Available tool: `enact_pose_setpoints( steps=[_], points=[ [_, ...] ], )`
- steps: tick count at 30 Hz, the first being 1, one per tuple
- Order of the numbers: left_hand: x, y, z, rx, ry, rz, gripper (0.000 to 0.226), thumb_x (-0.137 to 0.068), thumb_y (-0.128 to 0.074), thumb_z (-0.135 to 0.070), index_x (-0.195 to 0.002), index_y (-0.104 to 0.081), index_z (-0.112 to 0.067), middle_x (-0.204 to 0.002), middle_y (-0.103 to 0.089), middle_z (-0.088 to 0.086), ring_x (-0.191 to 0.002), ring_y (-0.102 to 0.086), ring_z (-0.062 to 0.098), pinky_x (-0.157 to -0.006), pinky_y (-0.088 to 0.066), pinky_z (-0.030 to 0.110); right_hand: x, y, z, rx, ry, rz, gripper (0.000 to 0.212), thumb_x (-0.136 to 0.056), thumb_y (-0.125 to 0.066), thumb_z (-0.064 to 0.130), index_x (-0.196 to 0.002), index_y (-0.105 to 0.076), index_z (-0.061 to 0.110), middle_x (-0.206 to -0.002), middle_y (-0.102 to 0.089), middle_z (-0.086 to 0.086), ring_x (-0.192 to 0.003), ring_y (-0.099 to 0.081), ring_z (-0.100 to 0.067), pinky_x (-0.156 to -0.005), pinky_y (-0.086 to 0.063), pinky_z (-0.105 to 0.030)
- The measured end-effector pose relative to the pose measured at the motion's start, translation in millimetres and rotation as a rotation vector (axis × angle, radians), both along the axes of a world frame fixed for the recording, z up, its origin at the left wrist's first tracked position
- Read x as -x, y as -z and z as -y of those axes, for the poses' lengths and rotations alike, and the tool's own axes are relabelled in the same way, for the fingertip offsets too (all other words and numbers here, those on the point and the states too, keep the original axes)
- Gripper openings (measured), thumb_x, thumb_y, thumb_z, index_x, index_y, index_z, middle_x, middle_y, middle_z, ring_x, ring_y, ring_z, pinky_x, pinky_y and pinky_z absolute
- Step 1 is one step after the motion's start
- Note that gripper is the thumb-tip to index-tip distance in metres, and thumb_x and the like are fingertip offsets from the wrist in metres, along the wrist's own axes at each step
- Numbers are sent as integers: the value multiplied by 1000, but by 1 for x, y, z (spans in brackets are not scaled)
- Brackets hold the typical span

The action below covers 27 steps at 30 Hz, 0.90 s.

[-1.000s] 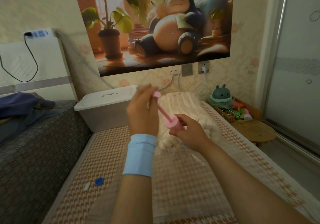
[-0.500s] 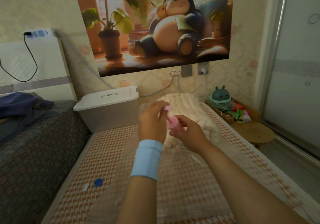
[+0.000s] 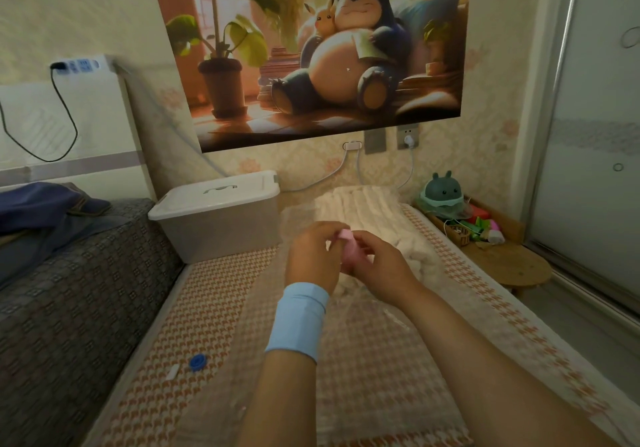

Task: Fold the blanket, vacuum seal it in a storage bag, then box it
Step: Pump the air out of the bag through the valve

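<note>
A folded cream blanket [image 3: 367, 214] lies inside a clear storage bag [image 3: 377, 339] on the bed. A small pink hand pump [image 3: 349, 244] stands over the bag near the blanket's front edge. My left hand [image 3: 311, 256], with a light blue wristband, grips the pump's top handle, which sits pushed down against the barrel. My right hand [image 3: 377, 263] wraps the pump's barrel from the right. A white lidded storage box [image 3: 218, 214] sits at the bed's far left, lid closed.
A blue valve cap [image 3: 197, 362] and a small white clip [image 3: 172, 372] lie on the mattress at lower left. A grey sofa [image 3: 62, 291] borders the bed on the left. A round wooden stool [image 3: 509, 263] with toys stands to the right, by a sliding door.
My left hand has pushed the pump handle down from its raised, extended position until it meets the barrel. My right hand has stayed on the barrel.
</note>
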<state>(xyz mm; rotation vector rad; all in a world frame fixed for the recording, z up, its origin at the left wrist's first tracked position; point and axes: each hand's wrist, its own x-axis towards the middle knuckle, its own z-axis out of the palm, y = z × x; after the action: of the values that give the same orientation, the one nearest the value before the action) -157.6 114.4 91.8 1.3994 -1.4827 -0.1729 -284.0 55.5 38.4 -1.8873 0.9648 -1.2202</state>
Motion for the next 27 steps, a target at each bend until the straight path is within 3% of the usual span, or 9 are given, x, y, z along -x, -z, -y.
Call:
enact_pose_setpoints(
  steps=[3,7,10,14,16,19,23,25,27],
  points=[
    [-1,-37,-15,402,-107,33,13,-91,-63,-14,-98,-73,-19,-102,-68,-8,-96,-63,12,-88,-50,22,6,-3,2,-18,10,14,43,-78,-82,23,-114,-64,40,-108,-69,16,-96,-60,5,-82,-49,-17],
    [4,-70,-29,753,-212,-13,17,-92,-61,-9,-104,-73,-6,-112,-68,1,-104,-62,10,-88,-52,22,8,-5,4,2,6,-8,47,-76,-84,21,-108,-61,45,-106,-68,19,-97,-59,6,-78,-44,-8],
    [8,-45,-16,648,-184,-58,19,-92,-60,-6,-106,-73,-8,-119,-65,2,-111,-61,13,-93,-52,29,7,-3,4,-6,5,-10,45,-76,-84,21,-110,-63,41,-106,-68,17,-97,-60,2,-82,-47,-16],
    [4,6,3,75,9,-2,17,-91,-61,-16,-100,-73,-23,-112,-65,-10,-102,-61,8,-93,-50,38,5,0,2,-7,-7,12,30,-87,-76,27,-113,-67,38,-104,-71,16,-95,-64,2,-79,-52,-18],
    [1,9,3,-24,27,17,15,-92,-62,-23,-100,-74,-26,-104,-64,-17,-96,-60,5,-92,-50,36,3,0,0,-5,-21,18,28,-90,-73,27,-115,-67,36,-105,-72,14,-95,-65,2,-77,-51,-15],
    [-1,-20,-7,254,-70,63,15,-91,-63,-19,-101,-73,-24,-102,-66,-12,-95,-62,9,-89,-52,35,5,-2,1,-6,2,14,40,-82,-79,21,-116,-66,36,-107,-70,16,-95,-61,5,-78,-46,-12],
    [-2,-65,-25,762,-203,-54,16,-92,-62,-7,-104,-73,-6,-111,-67,2,-104,-62,9,-91,-50,20,8,-1,5,-2,4,-7,47,-76,-84,21,-116,-64,37,-108,-68,18,-99,-60,4,-81,-46,-12],
    [-1,-60,-21,756,-202,-68,17,-92,-62,-6,-104,-73,-5,-116,-65,2,-108,-61,10,-92,-50,21,7,-1,5,-5,1,-19,46,-76,-84,22,-112,-64,40,-107,-68,18,-98,-60,2,-83,-47,-16],
    [1,-35,-10,587,-167,-58,18,-91,-62,-8,-105,-73,-11,-121,-63,-2,-112,-60,12,-96,-48,20,7,0,6,-5,8,-20,45,-77,-83,22,-113,-64,40,-107,-68,17,-97,-61,2,-84,-48,-18]
  ],
)
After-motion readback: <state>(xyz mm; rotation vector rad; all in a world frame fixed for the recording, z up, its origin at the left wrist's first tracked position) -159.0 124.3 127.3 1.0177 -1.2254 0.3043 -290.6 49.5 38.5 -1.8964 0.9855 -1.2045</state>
